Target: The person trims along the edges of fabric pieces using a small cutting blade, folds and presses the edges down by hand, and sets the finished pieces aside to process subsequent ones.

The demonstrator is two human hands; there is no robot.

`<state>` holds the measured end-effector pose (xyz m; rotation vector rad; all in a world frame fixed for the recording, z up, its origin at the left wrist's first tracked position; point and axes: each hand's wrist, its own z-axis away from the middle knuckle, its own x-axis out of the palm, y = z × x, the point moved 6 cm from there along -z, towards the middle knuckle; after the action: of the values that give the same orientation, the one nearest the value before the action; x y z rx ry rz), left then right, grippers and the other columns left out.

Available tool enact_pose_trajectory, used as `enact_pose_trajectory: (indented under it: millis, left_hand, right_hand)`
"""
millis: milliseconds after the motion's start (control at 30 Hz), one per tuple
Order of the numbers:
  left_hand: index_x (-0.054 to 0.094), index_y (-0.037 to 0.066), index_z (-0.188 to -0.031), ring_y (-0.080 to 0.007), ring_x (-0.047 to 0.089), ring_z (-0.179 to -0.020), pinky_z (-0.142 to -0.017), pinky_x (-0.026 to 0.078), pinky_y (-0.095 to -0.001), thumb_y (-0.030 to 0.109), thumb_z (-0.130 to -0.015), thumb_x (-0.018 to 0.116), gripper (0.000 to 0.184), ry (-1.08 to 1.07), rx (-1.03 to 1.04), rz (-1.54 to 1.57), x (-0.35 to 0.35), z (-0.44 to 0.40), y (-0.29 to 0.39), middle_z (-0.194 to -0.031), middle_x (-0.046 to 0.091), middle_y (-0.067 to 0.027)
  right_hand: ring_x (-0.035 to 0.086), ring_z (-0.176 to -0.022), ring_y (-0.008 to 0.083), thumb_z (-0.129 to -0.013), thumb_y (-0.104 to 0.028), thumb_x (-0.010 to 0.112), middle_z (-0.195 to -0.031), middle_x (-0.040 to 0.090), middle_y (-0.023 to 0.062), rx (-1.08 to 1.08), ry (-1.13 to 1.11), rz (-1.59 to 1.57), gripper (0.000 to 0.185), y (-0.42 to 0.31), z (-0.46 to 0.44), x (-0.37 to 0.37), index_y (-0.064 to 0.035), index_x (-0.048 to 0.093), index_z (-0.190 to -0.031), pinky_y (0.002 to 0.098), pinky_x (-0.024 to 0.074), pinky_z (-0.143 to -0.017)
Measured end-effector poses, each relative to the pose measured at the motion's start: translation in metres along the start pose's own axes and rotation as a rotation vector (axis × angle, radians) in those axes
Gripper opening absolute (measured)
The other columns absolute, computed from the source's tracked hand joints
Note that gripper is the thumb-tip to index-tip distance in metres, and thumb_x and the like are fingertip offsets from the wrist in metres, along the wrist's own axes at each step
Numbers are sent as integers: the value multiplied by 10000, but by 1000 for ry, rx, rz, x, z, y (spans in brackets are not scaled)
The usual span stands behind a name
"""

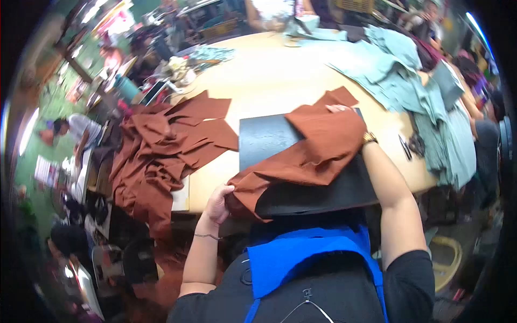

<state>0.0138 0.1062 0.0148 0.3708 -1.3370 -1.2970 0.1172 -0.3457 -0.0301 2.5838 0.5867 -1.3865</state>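
A rust-brown cloth piece (pixel 318 145) stretches between my two hands, above a dark flat mat (pixel 269 134) at the table's near edge. My left hand (pixel 218 204) is closed on the cloth's lower left end, thumb on top. At the cloth's upper right, my right hand (pixel 338 109) grips it; only some fingers show, and the cloth hides the rest. The cloth sags and folds in the middle. To the left, a heap of brown cloth pieces (pixel 156 140) lies partly over the table edge.
Pale green cloth pieces (pixel 388 75) are piled along the right side of the light table (pixel 258 64). A black pen-like tool (pixel 405 147) lies near them. A phone (pixel 154 92) and a teal bottle (pixel 126 86) are at the left. A person (pixel 277 11) is across the table.
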Motion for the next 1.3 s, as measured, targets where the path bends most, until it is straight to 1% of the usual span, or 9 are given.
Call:
enact_pose_trajectory:
  millis: [267,433,633,733,833,900,1033,1100,1300]
  left_hand:
    - [559,-9,-1282,-312,633,-1153,-986,490,-602,236,-961,464,415,56,158,404,-38,-32,20,-1283,634,-154]
    - [666,12,-1078,-259,686,-1005,-992,518,-483,205,-963,494,283,-94,295,422,-44,-106,90,-1088,720,-110]
    - [566,-1,-1315,-244,670,-1063,-1086,456,-511,185,-1026,405,379,-494,392,820,26,-86,171,-1290,644,-153]
    - [493,24,-1405,-201,692,-978,-1055,486,-435,203,-1045,385,417,-827,98,727,5,-136,160,-1393,562,-155]
    - [560,28,-1328,-137,635,-972,-905,544,-361,248,-1028,475,381,174,387,219,-38,-193,104,-1121,672,-104]
    - [571,17,-1294,-138,635,-872,-876,557,-373,256,-1039,453,369,202,210,262,7,-156,74,-1069,666,-86]
    - [562,79,-1310,-132,640,-803,-876,573,-407,276,-1063,383,363,-453,110,254,-42,-116,26,-1040,667,-35]
    - [555,97,-1312,-140,645,-749,-862,583,-425,306,-1067,379,367,-208,73,138,-61,-78,19,-1033,671,-34]
    - [533,72,-1340,-249,682,-1049,-837,587,-436,366,-1049,423,428,118,114,-525,-83,0,78,-1242,634,-125]
  right_hand:
    - [608,-980,281,-862,-203,582,-1062,689,75,415,-128,-256,144,0,-31,-42,-131,665,-954,394,475,-879]
    - [635,-703,348,-894,-335,607,-748,651,185,473,219,-136,305,16,-85,-92,-36,618,-842,419,508,-690]
    - [557,-590,56,-948,-208,675,-724,584,-34,113,733,-722,184,4,-123,-281,-73,560,-900,224,511,-622]
    - [656,-724,180,-960,-234,642,-850,679,67,525,466,-461,228,25,-115,-293,-105,590,-1139,314,543,-667]
    - [640,-752,101,-992,-376,583,-858,693,35,751,-222,-236,329,59,-87,-205,-51,615,-1037,289,529,-677]
    - [630,-1046,200,-1005,-436,525,-1095,682,89,631,-393,-173,425,48,-50,-142,-58,633,-1166,333,505,-905]
    - [521,-1295,339,-925,-626,539,-1422,541,156,511,-414,-70,696,-29,25,-111,-81,584,-1355,417,403,-1100]
    - [582,-1219,307,-905,-608,582,-1363,588,158,261,-175,-40,668,-36,48,-97,-71,630,-1300,403,450,-1045]
    - [684,-853,208,-876,-453,708,-904,730,51,484,-663,-109,408,-55,36,-160,-98,744,-1073,362,528,-771]
